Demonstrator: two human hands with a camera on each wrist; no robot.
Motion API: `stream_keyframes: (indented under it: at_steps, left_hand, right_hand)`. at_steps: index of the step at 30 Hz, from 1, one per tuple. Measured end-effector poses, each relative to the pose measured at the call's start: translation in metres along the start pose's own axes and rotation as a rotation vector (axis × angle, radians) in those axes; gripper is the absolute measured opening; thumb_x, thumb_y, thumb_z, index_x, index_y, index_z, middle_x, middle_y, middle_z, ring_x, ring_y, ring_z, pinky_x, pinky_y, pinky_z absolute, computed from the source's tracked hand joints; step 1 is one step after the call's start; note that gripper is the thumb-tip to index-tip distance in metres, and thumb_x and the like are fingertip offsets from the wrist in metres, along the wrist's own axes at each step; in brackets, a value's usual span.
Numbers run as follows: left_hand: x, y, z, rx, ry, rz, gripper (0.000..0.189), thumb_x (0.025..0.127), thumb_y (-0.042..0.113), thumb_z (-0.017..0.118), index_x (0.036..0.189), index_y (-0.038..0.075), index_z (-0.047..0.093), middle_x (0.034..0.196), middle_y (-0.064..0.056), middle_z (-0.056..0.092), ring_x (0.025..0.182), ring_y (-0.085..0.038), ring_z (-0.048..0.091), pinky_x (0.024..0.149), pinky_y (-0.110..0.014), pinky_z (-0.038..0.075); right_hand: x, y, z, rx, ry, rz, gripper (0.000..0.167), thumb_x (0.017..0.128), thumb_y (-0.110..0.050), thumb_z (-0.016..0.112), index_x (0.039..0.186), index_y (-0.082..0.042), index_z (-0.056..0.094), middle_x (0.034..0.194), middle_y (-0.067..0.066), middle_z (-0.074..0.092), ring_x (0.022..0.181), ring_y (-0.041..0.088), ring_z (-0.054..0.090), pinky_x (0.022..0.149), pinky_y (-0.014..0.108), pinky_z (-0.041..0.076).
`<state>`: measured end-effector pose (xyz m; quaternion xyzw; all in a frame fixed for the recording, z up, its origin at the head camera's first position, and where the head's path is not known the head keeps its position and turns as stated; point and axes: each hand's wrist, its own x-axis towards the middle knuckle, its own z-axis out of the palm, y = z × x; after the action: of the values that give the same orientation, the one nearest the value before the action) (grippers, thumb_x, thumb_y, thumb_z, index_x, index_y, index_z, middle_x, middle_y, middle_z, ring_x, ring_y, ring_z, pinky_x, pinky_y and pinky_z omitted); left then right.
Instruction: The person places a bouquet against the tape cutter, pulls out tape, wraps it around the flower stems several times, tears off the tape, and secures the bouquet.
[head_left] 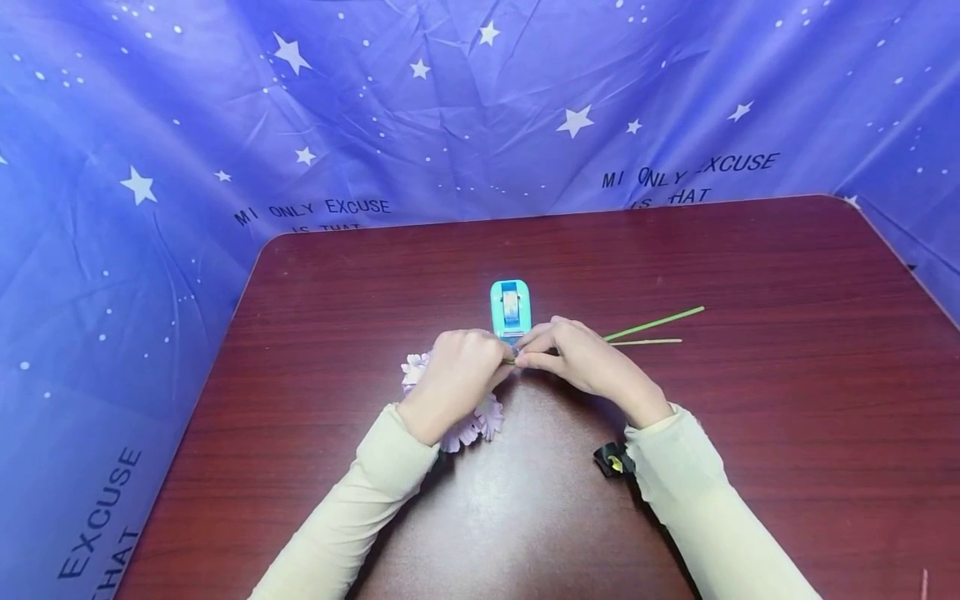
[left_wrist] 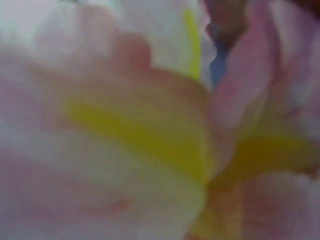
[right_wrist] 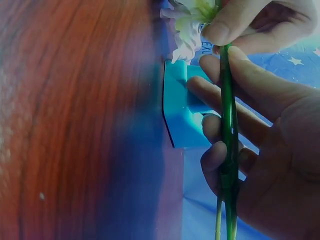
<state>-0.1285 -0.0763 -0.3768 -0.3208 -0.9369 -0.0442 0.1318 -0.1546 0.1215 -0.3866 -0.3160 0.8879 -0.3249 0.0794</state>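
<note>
On the dark red table (head_left: 750, 275) my left hand (head_left: 457, 375) grips an artificial flower with pale purple petals (head_left: 468, 427) near its head. The left wrist view is filled by blurred pink and yellow petals (left_wrist: 150, 140). My right hand (head_left: 577, 354) pinches the green stems (head_left: 652, 323) just right of the left hand; the right wrist view shows its fingers (right_wrist: 250, 95) curled round the green stem (right_wrist: 227, 150). Just behind both hands sits a small teal tape dispenser (head_left: 511, 310), seen close as a teal block (right_wrist: 182, 107) in the right wrist view.
A thinner tan stem (head_left: 645, 342) lies along the green one, pointing right. A blue star-printed cloth (head_left: 225, 125) walls in the table at the back and both sides. A black wrist strap (head_left: 611, 460) shows by my right sleeve.
</note>
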Motion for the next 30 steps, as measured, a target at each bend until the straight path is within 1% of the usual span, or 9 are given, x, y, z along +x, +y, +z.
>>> stream_keyframes:
  at_steps: [3,5,8,10,14,18,21,26,30]
  left_hand:
    - [0.001,-0.004,-0.001,-0.12,-0.074,-0.045,0.019,0.09,0.035,0.072,0.085,0.017,0.078,0.07,0.005,0.067,0.064,-0.016,0.065,0.061,-0.034,0.054]
    - [0.001,-0.007,0.0,-0.166,-0.119,-0.05,0.023,0.093,0.035,0.069,0.085,0.014,0.076,0.07,0.004,0.066,0.067,-0.018,0.065,0.07,-0.037,0.055]
    - [0.001,-0.008,0.001,-0.181,-0.154,-0.019,0.022,0.095,0.033,0.066,0.088,0.015,0.075,0.071,0.003,0.066,0.071,-0.019,0.065,0.083,-0.038,0.052]
    - [0.002,-0.009,0.001,-0.174,-0.152,0.007,0.02,0.095,0.032,0.065,0.091,0.016,0.077,0.072,0.003,0.068,0.072,-0.017,0.067,0.088,-0.037,0.05]
    - [0.002,-0.008,0.0,-0.125,-0.13,0.037,0.016,0.095,0.03,0.066,0.094,0.02,0.079,0.073,0.005,0.071,0.072,-0.014,0.068,0.089,-0.034,0.049]
    - [0.002,-0.007,0.002,-0.077,-0.127,0.056,0.014,0.094,0.029,0.068,0.087,0.021,0.078,0.068,0.007,0.069,0.069,-0.014,0.066,0.086,-0.034,0.049]
    - [0.002,-0.006,0.004,-0.062,-0.122,0.051,0.013,0.092,0.029,0.07,0.084,0.022,0.078,0.067,0.006,0.069,0.068,-0.015,0.066,0.084,-0.034,0.05]
    - [0.001,-0.006,0.007,-0.02,-0.108,0.052,0.015,0.09,0.03,0.072,0.079,0.022,0.077,0.066,0.005,0.069,0.069,-0.016,0.066,0.081,-0.033,0.05]
    - [0.001,-0.006,0.007,-0.007,-0.1,0.062,0.015,0.09,0.03,0.072,0.077,0.023,0.076,0.065,0.006,0.068,0.068,-0.017,0.065,0.079,-0.032,0.049]
  right_hand:
    - [0.002,-0.001,0.0,0.005,-0.001,0.011,0.015,0.094,-0.019,0.067,0.09,-0.015,0.08,0.112,0.006,0.074,0.111,0.027,0.065,0.099,0.047,0.046]
    - [0.002,-0.002,0.0,0.009,-0.002,0.011,0.014,0.094,-0.019,0.067,0.088,-0.015,0.08,0.11,0.005,0.074,0.11,0.025,0.066,0.099,0.046,0.047]
    - [0.003,-0.002,0.001,0.025,0.001,0.01,0.014,0.093,-0.019,0.068,0.087,-0.015,0.08,0.107,0.003,0.075,0.108,0.022,0.068,0.098,0.044,0.049]
    - [0.003,-0.002,0.001,0.034,0.005,0.015,0.013,0.093,-0.02,0.069,0.088,-0.016,0.081,0.105,0.001,0.075,0.105,0.021,0.068,0.097,0.042,0.05]
    - [0.004,-0.001,0.002,0.059,-0.011,0.033,0.013,0.093,-0.022,0.069,0.091,-0.016,0.08,0.104,-0.001,0.074,0.102,0.017,0.068,0.093,0.039,0.052]
    - [0.004,0.002,0.002,0.099,-0.066,0.068,0.016,0.096,-0.021,0.065,0.093,-0.014,0.079,0.098,-0.001,0.072,0.086,0.012,0.065,0.084,0.035,0.052]
    - [0.006,0.005,0.002,0.151,-0.098,0.128,0.021,0.099,-0.024,0.062,0.094,-0.012,0.078,0.087,0.001,0.069,0.07,0.011,0.059,0.074,0.033,0.05]
    - [0.011,0.006,0.007,0.173,-0.015,0.254,0.031,0.1,-0.034,0.058,0.087,-0.013,0.076,0.063,-0.005,0.051,0.06,0.011,0.042,0.064,0.029,0.041]
    - [0.015,0.005,0.012,0.151,0.081,0.313,0.041,0.099,-0.036,0.06,0.064,-0.014,0.063,0.054,-0.007,0.033,0.055,0.011,0.029,0.057,0.027,0.032]
